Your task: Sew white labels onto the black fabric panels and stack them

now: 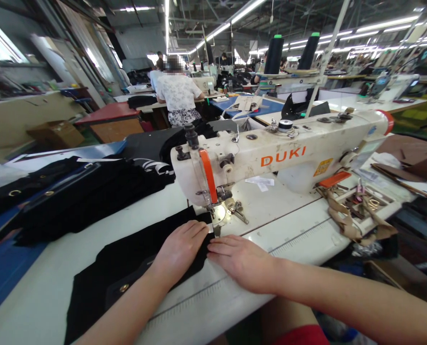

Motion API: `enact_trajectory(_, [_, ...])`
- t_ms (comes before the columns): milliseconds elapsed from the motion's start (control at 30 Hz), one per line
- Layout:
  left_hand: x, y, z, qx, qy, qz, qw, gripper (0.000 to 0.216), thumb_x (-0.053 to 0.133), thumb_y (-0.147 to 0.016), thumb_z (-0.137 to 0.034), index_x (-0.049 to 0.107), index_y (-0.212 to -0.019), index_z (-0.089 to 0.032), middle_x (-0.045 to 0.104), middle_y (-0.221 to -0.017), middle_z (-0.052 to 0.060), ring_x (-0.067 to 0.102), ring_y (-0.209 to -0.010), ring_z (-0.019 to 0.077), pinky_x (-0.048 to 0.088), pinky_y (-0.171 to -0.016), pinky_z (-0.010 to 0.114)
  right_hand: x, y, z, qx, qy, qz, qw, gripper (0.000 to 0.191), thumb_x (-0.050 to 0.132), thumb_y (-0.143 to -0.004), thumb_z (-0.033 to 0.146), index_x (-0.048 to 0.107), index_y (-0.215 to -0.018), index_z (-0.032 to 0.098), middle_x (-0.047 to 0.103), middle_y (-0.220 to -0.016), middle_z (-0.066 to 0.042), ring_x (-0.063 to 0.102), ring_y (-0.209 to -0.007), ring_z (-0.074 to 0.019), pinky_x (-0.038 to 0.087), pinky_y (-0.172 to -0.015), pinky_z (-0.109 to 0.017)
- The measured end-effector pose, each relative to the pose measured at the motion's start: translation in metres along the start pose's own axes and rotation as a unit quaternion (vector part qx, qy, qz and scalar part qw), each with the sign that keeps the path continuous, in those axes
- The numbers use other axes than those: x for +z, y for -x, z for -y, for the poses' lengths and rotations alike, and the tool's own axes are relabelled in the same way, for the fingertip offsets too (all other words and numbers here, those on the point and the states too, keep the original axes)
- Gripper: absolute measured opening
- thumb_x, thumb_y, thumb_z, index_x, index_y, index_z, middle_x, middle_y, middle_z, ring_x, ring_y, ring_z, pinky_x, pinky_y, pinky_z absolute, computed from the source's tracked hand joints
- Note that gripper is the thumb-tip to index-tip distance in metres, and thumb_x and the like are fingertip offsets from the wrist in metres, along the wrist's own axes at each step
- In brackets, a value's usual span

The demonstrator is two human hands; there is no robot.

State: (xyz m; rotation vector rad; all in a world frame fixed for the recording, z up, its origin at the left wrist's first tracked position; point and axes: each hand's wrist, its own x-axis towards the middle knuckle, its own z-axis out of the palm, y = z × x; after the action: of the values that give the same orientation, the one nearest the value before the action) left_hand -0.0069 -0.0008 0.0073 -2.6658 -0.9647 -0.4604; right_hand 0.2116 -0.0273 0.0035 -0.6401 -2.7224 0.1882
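Note:
A black fabric panel with a brass eyelet lies on the sewing machine bed, its right end by the needle and presser foot. My left hand is closed on the panel near that end, fingers together and bent over the cloth. A small white patch shows beside its fingertips. My right hand lies with fingers stretched flat, their tips at the panel's right edge. Both thumbs are hidden. The white sewing machine stands just beyond my hands, its lamp lit.
A stack of black pieces lies to the left. On the right are a parts tray, tan strips and brown material. Thread cones stand behind the machine. A person in a patterned shirt works farther back.

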Motion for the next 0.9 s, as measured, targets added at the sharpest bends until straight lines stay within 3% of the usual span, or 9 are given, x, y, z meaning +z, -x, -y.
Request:
enact_trajectory(167, [-0.001,-0.002,-0.002,-0.011,0.007,0.009,1.000,0.031,0.037,-0.090,-0.007,0.066,-0.101,-0.013,0.070,-0.098,0.010,0.064,-0.092,0.0216,0.056,-0.086,0.038,-0.002,-0.003,-0.006,-0.011,-0.006,-0.018,1.000,0.029,0.044,-0.095,0.015,0.061,-0.118,0.010,0.061,-0.125,-0.010,0.053,-0.116,-0.0198,0.040,-0.103,-0.031])
enact_trajectory(300, [-0.001,-0.002,-0.007,-0.015,-0.004,-0.010,1.000,0.029,0.040,-0.091,-0.011,0.067,-0.101,-0.010,0.071,-0.099,0.012,0.064,-0.092,0.0230,0.056,-0.086,0.039,-0.005,-0.016,-0.023,0.040,0.015,-0.027,0.999,0.024,0.045,-0.095,0.015,0.065,-0.109,0.012,0.067,-0.101,-0.008,0.057,-0.096,-0.0190,0.045,-0.092,-0.032])
enact_trajectory(400, [-0.002,0.002,-0.013,-0.061,0.016,-0.013,0.998,0.031,0.041,-0.093,-0.018,0.068,-0.106,-0.008,0.071,-0.104,0.014,0.064,-0.100,0.0250,0.055,-0.088,0.041,-0.005,-0.027,-0.036,0.058,0.058,-0.019,0.996,0.019,0.049,-0.095,0.017,0.066,-0.100,0.013,0.064,-0.090,-0.007,0.055,-0.088,-0.0201,0.046,-0.085,-0.033])
enact_trajectory(567, [-0.002,0.011,-0.019,-0.129,0.043,0.052,0.989,0.039,0.041,-0.094,-0.031,0.060,-0.124,-0.014,0.062,-0.130,0.012,0.053,-0.126,0.0261,0.048,-0.102,0.047,-0.002,-0.033,-0.045,0.036,0.087,-0.014,0.995,0.017,0.050,-0.095,0.018,0.066,-0.094,0.014,0.061,-0.087,-0.007,0.052,-0.088,-0.0205,0.044,-0.083,-0.033])
enact_trajectory(900, [0.001,-0.010,-0.014,-0.183,0.053,0.120,0.974,0.043,0.036,-0.096,-0.031,0.057,-0.129,-0.014,0.056,-0.137,0.012,0.050,-0.129,0.0253,0.042,-0.107,0.050,-0.006,-0.037,-0.054,0.065,0.090,-0.010,0.994,0.018,0.048,-0.094,0.013,0.065,-0.094,0.012,0.061,-0.090,-0.009,0.053,-0.089,-0.0202,0.043,-0.084,-0.035])
